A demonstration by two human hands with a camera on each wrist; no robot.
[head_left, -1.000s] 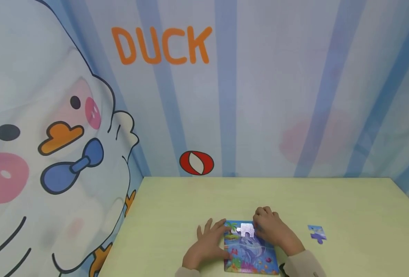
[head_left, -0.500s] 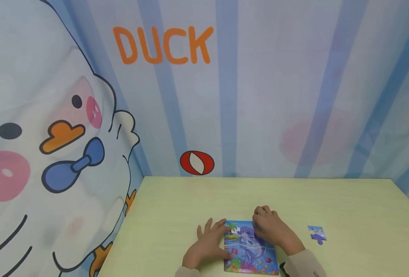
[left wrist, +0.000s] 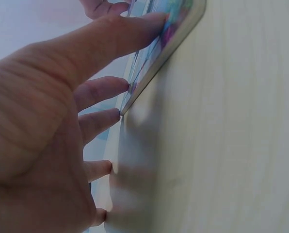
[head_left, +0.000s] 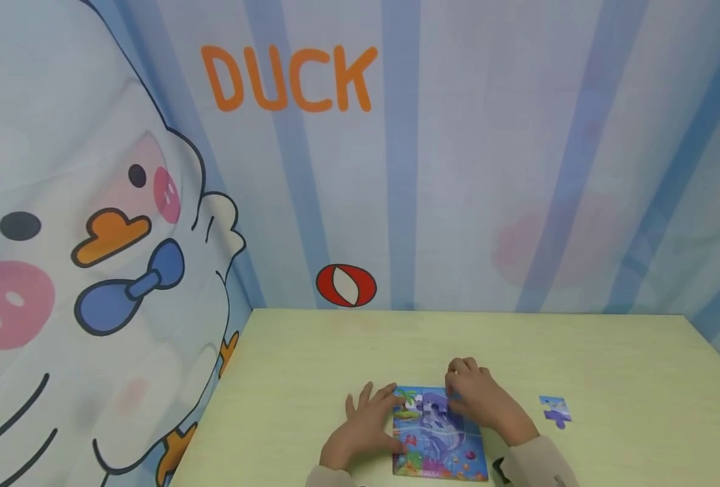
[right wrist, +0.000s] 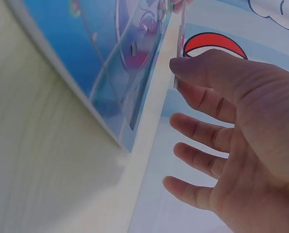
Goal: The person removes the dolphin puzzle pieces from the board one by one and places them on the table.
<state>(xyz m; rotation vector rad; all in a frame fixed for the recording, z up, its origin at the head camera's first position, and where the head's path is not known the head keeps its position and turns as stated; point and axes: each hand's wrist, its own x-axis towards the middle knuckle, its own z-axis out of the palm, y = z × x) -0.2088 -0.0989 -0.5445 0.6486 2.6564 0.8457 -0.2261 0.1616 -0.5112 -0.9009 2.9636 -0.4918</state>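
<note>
A nearly square jigsaw puzzle [head_left: 417, 443] with a purple dolphin in a sea scene lies in its thin tray at the table's front. My left hand [head_left: 363, 429] rests at its left side, fingers spread, with the thumb [left wrist: 149, 26] over the near edge and fingertips by the far corner. In the right wrist view, my right hand [right wrist: 251, 111] pinches a thin puzzle piece [right wrist: 181, 41] edge-on between thumb and index finger, above the puzzle's upper part. The other fingers of that hand are loosely bent. An open slot with a dark edge shows in the puzzle's upper right.
One loose puzzle piece [head_left: 556, 411], blue and purple, lies on the pale yellow table [head_left: 311, 352] to the right of my right hand. A printed cloth with a duck [head_left: 153, 379] hangs along the left and the back of the table.
The bright glare on the piece at the puzzle's top has gone, and its purple print shows now. Both hands stay in nearly the same places.
</note>
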